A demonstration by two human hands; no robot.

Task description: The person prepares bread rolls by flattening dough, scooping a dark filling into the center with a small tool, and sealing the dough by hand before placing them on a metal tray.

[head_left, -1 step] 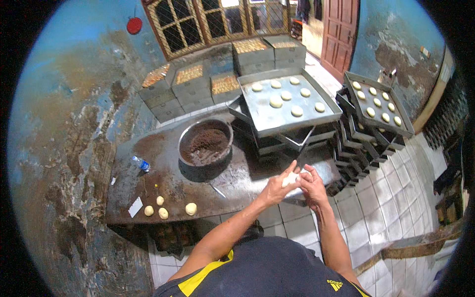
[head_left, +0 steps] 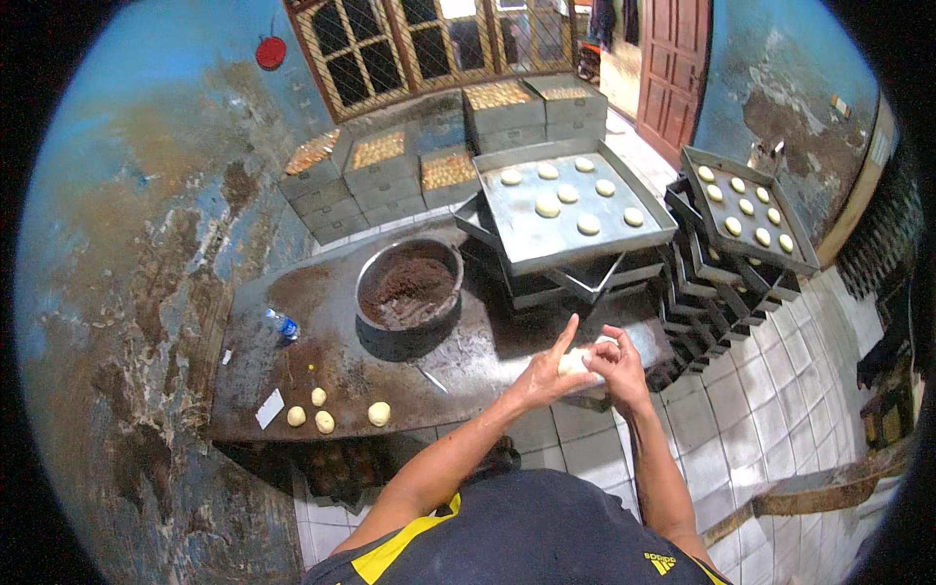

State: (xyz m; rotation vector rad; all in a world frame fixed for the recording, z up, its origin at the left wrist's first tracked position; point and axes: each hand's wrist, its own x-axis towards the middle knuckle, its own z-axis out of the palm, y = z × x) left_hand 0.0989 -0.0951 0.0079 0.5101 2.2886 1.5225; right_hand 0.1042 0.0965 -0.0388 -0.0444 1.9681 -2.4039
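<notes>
Over the table's front right edge, a piece of pale dough [head_left: 573,364] sits between my two hands. My left hand [head_left: 542,378] cradles it with one finger stretched upward. My right hand [head_left: 621,372] pinches its other side, and the fingers partly hide it. Several round dough balls [head_left: 378,414] lie near the front edge of the dark table [head_left: 487,385], left of my hands. Beyond them a metal pot [head_left: 363,283] holds dark brown crumbly filling [head_left: 417,281]. A thin pale utensil [head_left: 434,379] lies in front of the pot.
A tray [head_left: 526,252] of spaced dough rounds tops a stack at the table's right. Another tray [head_left: 807,255] of rounds stands on crisscrossed trays further right. A small bottle [head_left: 283,325] and white card [head_left: 269,409] lie left. Metal boxes [head_left: 390,185] line the back.
My left finger has straightened upward, away from the dough, and my right fingers have curled more over it. The whole view has shifted slightly.
</notes>
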